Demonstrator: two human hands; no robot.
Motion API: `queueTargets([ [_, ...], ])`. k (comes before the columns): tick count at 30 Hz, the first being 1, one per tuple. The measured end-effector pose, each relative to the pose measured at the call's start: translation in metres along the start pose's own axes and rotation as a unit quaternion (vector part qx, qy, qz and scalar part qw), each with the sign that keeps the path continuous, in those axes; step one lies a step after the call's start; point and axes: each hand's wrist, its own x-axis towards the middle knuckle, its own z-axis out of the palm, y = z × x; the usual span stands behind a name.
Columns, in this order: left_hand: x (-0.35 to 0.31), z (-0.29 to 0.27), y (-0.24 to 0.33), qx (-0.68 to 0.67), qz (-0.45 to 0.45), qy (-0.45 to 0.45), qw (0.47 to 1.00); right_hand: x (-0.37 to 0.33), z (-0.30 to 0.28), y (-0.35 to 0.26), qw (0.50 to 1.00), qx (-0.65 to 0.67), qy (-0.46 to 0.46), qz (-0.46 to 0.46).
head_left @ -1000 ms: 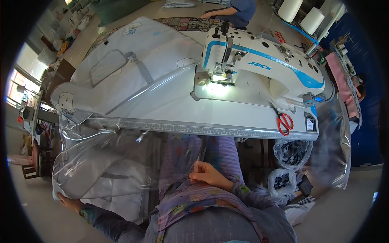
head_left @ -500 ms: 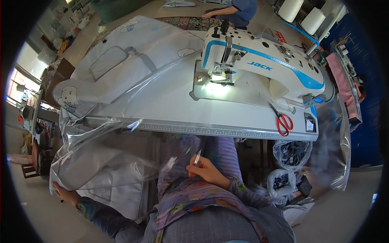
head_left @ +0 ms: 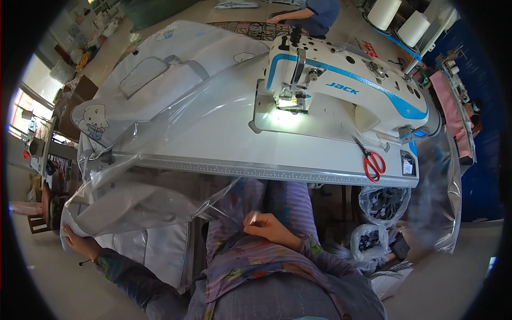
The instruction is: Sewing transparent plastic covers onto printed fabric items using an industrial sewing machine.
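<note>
Workshop floor and cluttered shelves ring a white desk point(head_left: 213, 154) that carries a white and blue sewing machine point(head_left: 341, 96), with red-handled scissors point(head_left: 373, 164) lying just beside its right end. A clear plastic sheet point(head_left: 160, 133) drapes from the desk top over the front edge and down toward the person's lap; its glare makes its edges hard to trace. Under it on the desk lies a white quilted cover point(head_left: 176, 58) with a bear print, partly veiled by the film.

The left hand point(head_left: 80, 242) is low at the left, its fingers closed on the lower corner of a white fabric bundle point(head_left: 133, 208) wrapped in the plastic; the fingertips are hidden behind the cloth. The right hand point(head_left: 266, 228) rests over the lap, fingers curled together and pinching an edge of the plastic sheet, though the film there is almost invisible.

Below the desk at the right hang two plastic bags point(head_left: 381, 205) of dark scraps, their contents unclear. Another person's arm point(head_left: 298, 13) is cut off at the top edge.
</note>
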Motion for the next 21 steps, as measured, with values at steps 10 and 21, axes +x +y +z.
queueTargets([
  [10, -0.034, 0.03, 0.03, 0.009, 0.04, -0.037, 0.998, -0.003, -0.005, -0.002, 0.994, 0.07, 0.069, 0.055],
  [21, -0.045, 0.057, 0.028, 0.341, 0.32, -0.054, 0.882, 0.0, -0.006, 0.006, 0.987, 0.056, 0.086, 0.124],
])
